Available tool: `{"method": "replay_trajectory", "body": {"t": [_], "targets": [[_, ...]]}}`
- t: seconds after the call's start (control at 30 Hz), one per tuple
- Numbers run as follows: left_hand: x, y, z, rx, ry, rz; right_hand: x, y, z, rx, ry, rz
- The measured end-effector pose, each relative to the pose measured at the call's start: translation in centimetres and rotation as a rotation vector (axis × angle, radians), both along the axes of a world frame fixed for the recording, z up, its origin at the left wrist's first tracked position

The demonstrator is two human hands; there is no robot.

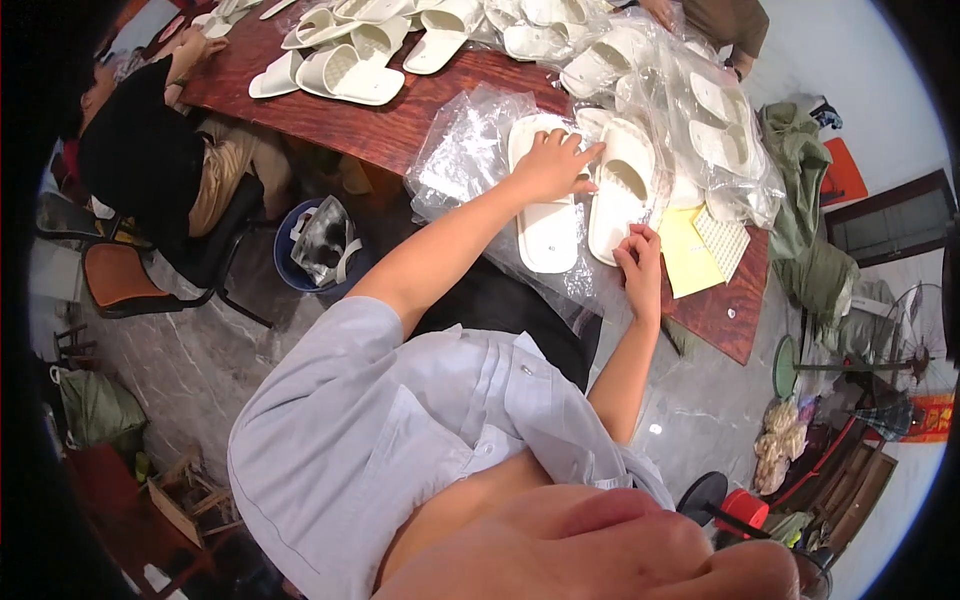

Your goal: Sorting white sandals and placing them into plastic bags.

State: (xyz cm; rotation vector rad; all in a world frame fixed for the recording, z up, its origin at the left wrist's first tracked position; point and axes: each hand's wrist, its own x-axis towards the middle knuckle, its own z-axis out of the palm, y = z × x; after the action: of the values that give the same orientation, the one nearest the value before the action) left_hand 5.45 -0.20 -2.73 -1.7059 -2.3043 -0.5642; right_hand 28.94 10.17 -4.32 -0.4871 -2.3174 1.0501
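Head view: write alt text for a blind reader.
A person's left hand presses a white slipper while the right hand touches a second slipper, both on clear plastic bags atop a reddish wooden table.

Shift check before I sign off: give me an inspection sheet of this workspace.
Surface: dark red wooden table, crowded.
Job's things: two white slippers side by side, left slipper and right slipper, on clear plastic bags.
Clutter: loose slippers, bagged slippers, yellow paper.
Grippers: left hand flat across both slippers; right hand at the right slipper's near end.
Cables: nothing seen.
Surroundings: seated person, blue bin, standing fan.
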Motion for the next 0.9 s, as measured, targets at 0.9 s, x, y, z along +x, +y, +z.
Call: {"method": "replay_trajectory", "body": {"t": [0.9], "targets": [[0.0,0.2,0.3,-0.015,-0.123,-0.028,-0.5,0.1,-0.1,-0.083,-0.038,-0.095]]}}
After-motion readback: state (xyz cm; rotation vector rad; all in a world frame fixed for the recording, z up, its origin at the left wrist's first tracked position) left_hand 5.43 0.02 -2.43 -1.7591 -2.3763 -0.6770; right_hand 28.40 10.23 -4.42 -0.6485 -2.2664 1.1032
